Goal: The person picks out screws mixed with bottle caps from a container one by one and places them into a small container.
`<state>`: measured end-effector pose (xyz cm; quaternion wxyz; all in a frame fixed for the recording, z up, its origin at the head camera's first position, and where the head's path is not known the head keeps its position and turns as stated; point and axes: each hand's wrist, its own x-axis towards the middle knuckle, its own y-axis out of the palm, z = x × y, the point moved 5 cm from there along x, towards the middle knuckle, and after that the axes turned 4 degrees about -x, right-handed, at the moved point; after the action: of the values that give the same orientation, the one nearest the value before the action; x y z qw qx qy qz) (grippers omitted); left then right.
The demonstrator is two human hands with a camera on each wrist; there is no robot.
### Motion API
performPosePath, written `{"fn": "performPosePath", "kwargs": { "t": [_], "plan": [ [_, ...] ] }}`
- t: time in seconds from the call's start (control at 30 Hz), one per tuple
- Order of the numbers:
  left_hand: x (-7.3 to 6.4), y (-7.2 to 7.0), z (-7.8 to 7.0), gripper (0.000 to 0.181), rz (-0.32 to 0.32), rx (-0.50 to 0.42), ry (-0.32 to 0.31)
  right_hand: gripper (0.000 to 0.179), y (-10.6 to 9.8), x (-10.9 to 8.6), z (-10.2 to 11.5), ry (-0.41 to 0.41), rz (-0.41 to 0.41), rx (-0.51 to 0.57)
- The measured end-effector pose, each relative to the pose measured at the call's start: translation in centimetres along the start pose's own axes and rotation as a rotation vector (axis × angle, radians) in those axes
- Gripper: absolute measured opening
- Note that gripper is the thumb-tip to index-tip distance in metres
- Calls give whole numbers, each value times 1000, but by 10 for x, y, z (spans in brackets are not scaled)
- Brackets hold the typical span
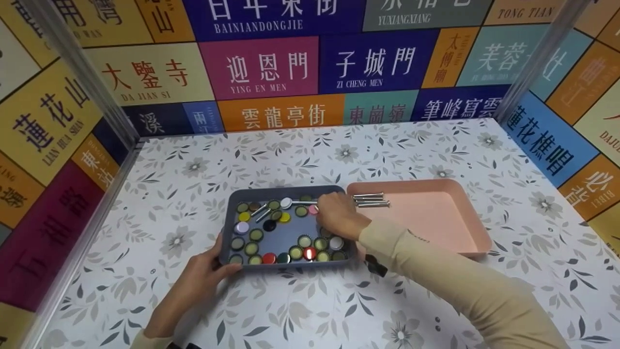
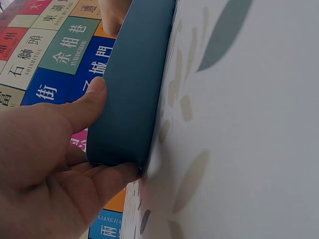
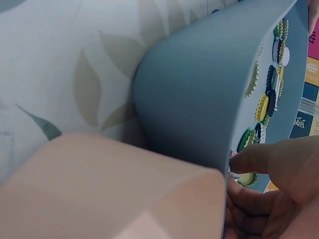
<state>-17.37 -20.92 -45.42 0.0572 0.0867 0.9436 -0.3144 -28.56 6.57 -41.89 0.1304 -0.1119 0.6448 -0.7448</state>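
Reaching into the grey tray (image 1: 227,232), the right hand (image 1: 339,215) perhaps pinches a hidden bolt (image 1: 302,202).

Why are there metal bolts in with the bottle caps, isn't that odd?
Yes: a few bolts lie among the bottle caps in the grey tray, while other bolts sit in the pink tray.

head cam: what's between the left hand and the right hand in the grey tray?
In the head view, bottle caps and two loose bolts on the grey tray floor lie between left hand and right hand.
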Motion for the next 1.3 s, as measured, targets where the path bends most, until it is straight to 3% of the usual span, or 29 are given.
{"fn": "performPosePath", "kwargs": {
  "t": [0.17, 0.43, 0.77, 0.9, 1.17, 1.3],
  "plan": [
    [0, 0, 0, 87, 12, -12, -12, 21, 0, 0, -1, 8, 4, -1],
    [0, 0, 0, 87, 14, -11, -9, 48, -4, 3, -1, -23, -28, 23],
    [-1, 0, 0, 87, 17, 1, -18, 55, -15, 5, -4, -206, -34, 61],
    [-1, 1, 0, 87, 15, 2, -21, 47, -20, 5, -8, -267, -13, 47],
    [0, 1, 0, 87, 22, 10, -20, 12, -29, 4, -23, -332, 24, 17],
    [-1, 1, -1, 87, 21, 16, -10, 9, -33, 3, -31, -378, 5, 28]
  ]
}}
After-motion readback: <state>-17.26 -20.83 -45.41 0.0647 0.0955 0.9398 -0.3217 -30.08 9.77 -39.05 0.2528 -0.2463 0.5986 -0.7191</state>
